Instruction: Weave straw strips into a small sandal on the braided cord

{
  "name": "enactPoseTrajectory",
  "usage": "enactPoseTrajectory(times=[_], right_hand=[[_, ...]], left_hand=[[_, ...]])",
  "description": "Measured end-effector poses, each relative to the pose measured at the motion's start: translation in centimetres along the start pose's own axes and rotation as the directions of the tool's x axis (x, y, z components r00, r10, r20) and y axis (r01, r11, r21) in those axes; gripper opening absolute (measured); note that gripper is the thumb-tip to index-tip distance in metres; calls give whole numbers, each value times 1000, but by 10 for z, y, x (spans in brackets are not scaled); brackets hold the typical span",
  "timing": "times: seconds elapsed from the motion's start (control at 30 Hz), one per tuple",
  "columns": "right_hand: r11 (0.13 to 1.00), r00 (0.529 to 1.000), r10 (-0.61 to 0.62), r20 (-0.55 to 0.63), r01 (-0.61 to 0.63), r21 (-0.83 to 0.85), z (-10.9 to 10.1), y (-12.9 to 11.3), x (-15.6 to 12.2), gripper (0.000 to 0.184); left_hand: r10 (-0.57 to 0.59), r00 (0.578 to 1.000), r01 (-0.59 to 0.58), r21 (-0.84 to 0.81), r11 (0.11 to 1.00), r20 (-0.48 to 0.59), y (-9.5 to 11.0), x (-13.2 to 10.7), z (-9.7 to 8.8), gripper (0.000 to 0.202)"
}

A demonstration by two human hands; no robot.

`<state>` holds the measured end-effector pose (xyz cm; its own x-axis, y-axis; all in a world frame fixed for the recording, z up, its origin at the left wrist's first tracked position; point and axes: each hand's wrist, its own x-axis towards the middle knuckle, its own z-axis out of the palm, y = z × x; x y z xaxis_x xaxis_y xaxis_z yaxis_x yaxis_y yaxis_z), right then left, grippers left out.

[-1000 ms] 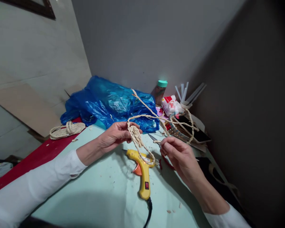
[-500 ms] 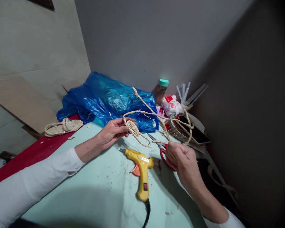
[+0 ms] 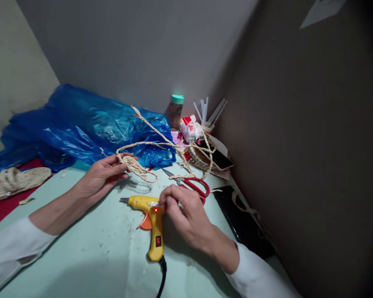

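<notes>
My left hand (image 3: 104, 176) pinches a flat, wound coil of pale braided cord (image 3: 138, 168) between thumb and fingers, above the table. A loose length of the cord runs from the coil to the right, looping over the items at the back. My right hand (image 3: 188, 213) is closed, its fingertips by the rear of a yellow hot glue gun (image 3: 157, 231). What sits in those fingers is hidden, and I cannot tell whether they touch the gun. The gun points left, with an orange trigger and a small red light. Red-handled scissors (image 3: 196, 181) lie just behind my right hand.
A blue plastic bag (image 3: 90, 120) fills the back left, beside a bundle of cord (image 3: 21, 182). At the back stand a green-lidded jar (image 3: 176, 108) and several glue sticks (image 3: 205, 109). Right of my hand lies a black flat object (image 3: 242, 223). A grey wall borders the right.
My right hand has come left and down toward the glue gun's rear, uncovering the scissors' handles. My left hand still holds the coil. The view has turned to the right.
</notes>
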<state>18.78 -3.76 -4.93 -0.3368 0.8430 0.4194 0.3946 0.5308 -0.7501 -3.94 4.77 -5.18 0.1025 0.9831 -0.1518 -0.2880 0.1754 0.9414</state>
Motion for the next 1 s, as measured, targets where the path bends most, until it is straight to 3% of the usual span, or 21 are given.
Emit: enactPoseTrajectory(times=[0.13,0.23,0.4,0.5,0.7,0.87,1.0], right_hand=[[970,972,-214,102,223,-93,8,-4,-8,22],[940,957,-259,133,282,-192,11,-5,-9,19],[907,962,-251,104,271,-321,9,-5,-7,36],[898,966,-236,102,257,-357,7,-3,-5,17],[843,971,-181,158,236,-484,5,2,-3,8],[861,987,-159,35,156,-485,-2,6,-1,12],[846,989,-61,-134,-20,-533,-41,11,13,12]], left_hand=[[-23,999,24,26,999,-50,-2,2,1,33],[-42,996,44,36,998,-73,-4,4,2,32],[-63,993,70,68,995,-104,-8,6,2,31],[-79,990,91,102,991,-120,-11,10,0,33],[-44,989,70,185,980,-141,-17,15,-3,25],[-63,995,75,169,983,-78,-16,10,-2,31],[-61,998,63,154,986,-22,-13,7,-2,30]])
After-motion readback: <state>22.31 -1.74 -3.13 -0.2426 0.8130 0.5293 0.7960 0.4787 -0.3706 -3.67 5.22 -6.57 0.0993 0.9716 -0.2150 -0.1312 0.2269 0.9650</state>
